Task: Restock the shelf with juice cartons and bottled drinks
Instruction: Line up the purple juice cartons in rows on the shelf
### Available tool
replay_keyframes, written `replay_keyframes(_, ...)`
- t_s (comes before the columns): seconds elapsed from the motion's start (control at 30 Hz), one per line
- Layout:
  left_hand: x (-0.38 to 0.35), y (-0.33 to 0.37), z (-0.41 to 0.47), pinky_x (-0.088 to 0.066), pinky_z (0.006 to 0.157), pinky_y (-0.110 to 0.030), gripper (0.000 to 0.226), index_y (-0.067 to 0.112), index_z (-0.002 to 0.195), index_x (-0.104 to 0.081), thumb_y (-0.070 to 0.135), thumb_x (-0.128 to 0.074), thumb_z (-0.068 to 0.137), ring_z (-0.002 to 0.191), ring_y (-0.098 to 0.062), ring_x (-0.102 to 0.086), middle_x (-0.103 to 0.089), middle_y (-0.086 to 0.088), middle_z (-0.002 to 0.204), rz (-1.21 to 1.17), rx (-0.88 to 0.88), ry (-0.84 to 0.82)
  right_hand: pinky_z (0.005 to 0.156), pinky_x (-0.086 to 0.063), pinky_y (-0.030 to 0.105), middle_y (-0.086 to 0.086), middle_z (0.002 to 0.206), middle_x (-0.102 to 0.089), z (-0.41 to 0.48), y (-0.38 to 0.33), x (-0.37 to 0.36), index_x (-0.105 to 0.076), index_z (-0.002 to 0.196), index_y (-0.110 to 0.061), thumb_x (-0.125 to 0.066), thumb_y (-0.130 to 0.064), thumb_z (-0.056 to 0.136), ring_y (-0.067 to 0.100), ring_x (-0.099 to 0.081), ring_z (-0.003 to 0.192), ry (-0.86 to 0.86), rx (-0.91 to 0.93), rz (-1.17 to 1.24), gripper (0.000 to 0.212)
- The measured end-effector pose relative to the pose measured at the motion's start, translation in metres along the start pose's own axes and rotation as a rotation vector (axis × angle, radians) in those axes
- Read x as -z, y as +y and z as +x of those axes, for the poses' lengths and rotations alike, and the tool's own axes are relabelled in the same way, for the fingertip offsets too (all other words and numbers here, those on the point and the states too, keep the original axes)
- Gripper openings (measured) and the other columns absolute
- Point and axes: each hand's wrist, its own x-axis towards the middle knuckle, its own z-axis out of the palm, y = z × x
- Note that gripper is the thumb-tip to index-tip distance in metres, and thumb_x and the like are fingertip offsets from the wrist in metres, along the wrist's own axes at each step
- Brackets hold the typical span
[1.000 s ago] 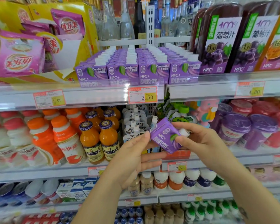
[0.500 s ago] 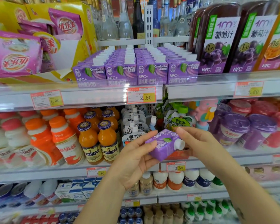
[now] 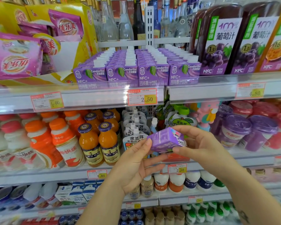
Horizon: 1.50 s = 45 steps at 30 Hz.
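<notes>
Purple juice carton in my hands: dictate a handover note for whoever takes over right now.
Right hand pinches the purple juice carton, forefinger on top, thumb beneath.
Left hand is open, fingertips touching the carton's left end.
The carton is held tilted in front of the middle shelf, not yet placed.
Matching cartons stand in four rows on the upper shelf above the 2.50 price tag.
Left: shelve this carton, likely with those rows.

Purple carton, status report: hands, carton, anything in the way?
Right hand pinches purple carton, left hand touches its end. Carton tilted, in the air below the shelved carton rows. Nothing in the way.
</notes>
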Motion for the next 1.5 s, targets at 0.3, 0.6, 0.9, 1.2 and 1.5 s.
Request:
replay_keyframes(0.3,-0.001,0.004,0.002,-0.058,0.057,-0.031,0.042,0.010,0.111,-0.063,0.024,-0.062,0.071,0.082,-0.025,-0.073,-0.072,-0.016,0.102,-0.173,0.054,0.010,0.084,-0.056,0.029,-0.003,0.103,-0.073,0.003,-0.006,-0.001,-0.064,0.114,-0.026,-0.069,0.004,0.081,0.022,-0.066,0.097,-0.007,0.037,-0.091,0.045)
replay_keyframes(0.6,-0.031,0.063,0.008,-0.060,0.064,-0.028,0.037,0.011,0.103,-0.064,0.026,-0.062,0.069,0.076,-0.020,-0.072,-0.074,-0.011,0.093,0.051,-0.137,-0.070,0.086,-0.054,0.024,-0.006,0.106,-0.073,0.014,-0.064,0.023,-0.063,0.116,-0.029,-0.072,-0.012,0.073,0.012,-0.067,0.100,-0.075,0.112,-0.182,0.047)
replay_keyframes(0.9,-0.069,0.126,-0.003,-0.059,0.072,-0.027,0.029,0.017,0.102,-0.066,-0.005,-0.060,0.084,0.083,-0.015,-0.069,-0.067,-0.001,0.106,0.445,-0.538,-0.157,0.082,-0.057,0.032,0.008,0.103,-0.073,0.051,-0.124,0.039,-0.059,0.123,-0.014,-0.067,-0.028,0.068,0.021,-0.070,0.091,-0.115,0.021,-0.125,0.058)
replay_keyframes(1.2,-0.067,0.199,-0.002,-0.048,0.072,-0.006,0.040,0.042,0.113,-0.055,0.010,-0.063,0.090,0.087,0.010,-0.063,-0.056,0.025,0.118,0.946,-0.981,-0.029,0.087,-0.046,0.014,-0.018,0.113,-0.063,0.092,-0.201,0.022,-0.059,0.126,-0.030,-0.071,-0.024,0.084,-0.015,-0.059,0.090,0.041,0.343,-0.732,0.044)
replay_keyframes(1.5,-0.003,0.266,0.055,-0.041,0.059,-0.009,0.022,0.025,0.116,-0.062,0.020,-0.056,0.095,0.084,-0.008,-0.059,-0.064,0.010,0.101,1.532,-0.817,0.319,0.100,-0.044,0.036,-0.001,0.140,-0.052,0.199,-0.213,0.015,-0.047,0.140,-0.019,-0.056,-0.022,0.095,0.020,-0.049,0.125,0.189,0.367,-1.368,0.046)
